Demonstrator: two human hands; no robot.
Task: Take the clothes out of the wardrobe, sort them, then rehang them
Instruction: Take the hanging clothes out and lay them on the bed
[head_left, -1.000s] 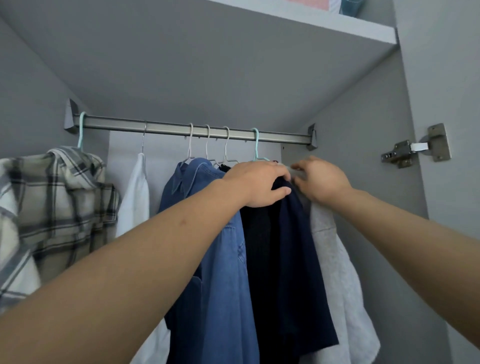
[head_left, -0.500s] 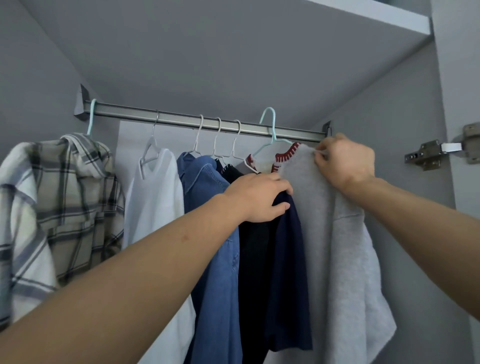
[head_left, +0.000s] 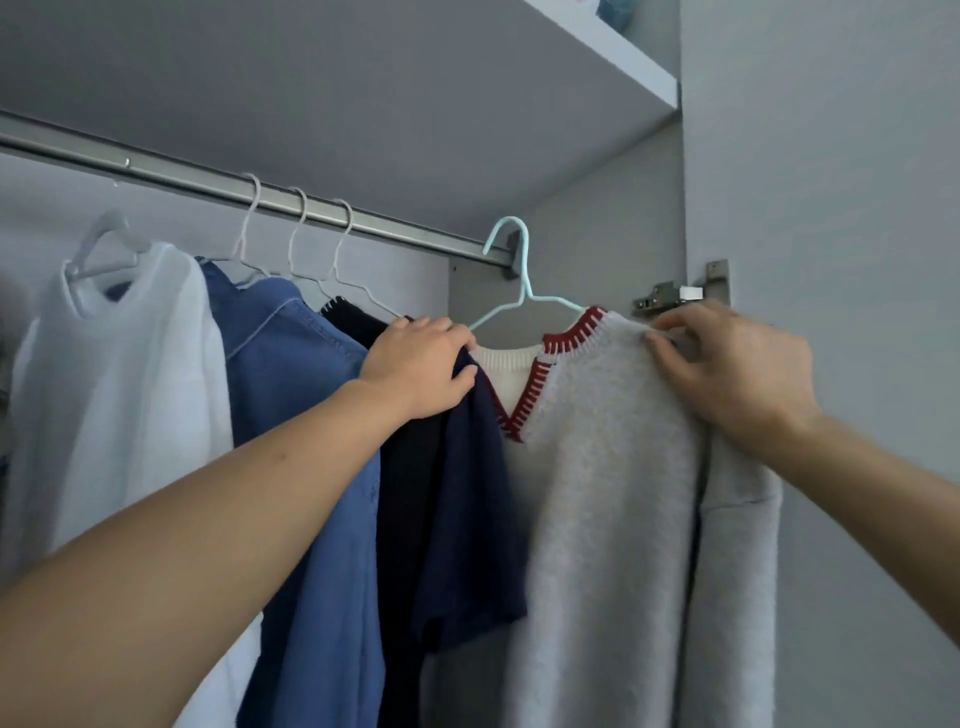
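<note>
Head view. Grey sweater (head_left: 613, 493), red-trimmed neck, on pale blue hanger (head_left: 511, 280), hook clear of rail (head_left: 311, 205). Right hand (head_left: 727, 374) pinches its shoulder. Left hand (head_left: 421, 366) grips navy garment (head_left: 462, 519). Hems cut off below.

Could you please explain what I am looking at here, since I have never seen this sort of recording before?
There is no machine: a person wears a camera on the head, which looks at their own two bare hands inside an open wardrobe. The rail carries several hangers with a white top, a blue denim shirt and a navy garment. The left hand grips the navy garment's shoulder. The right hand pinches the shoulder of a grey sweater with red neck trim. Its pale blue hanger seems lifted off the rail, so this sweater appears to be coming out.
</note>
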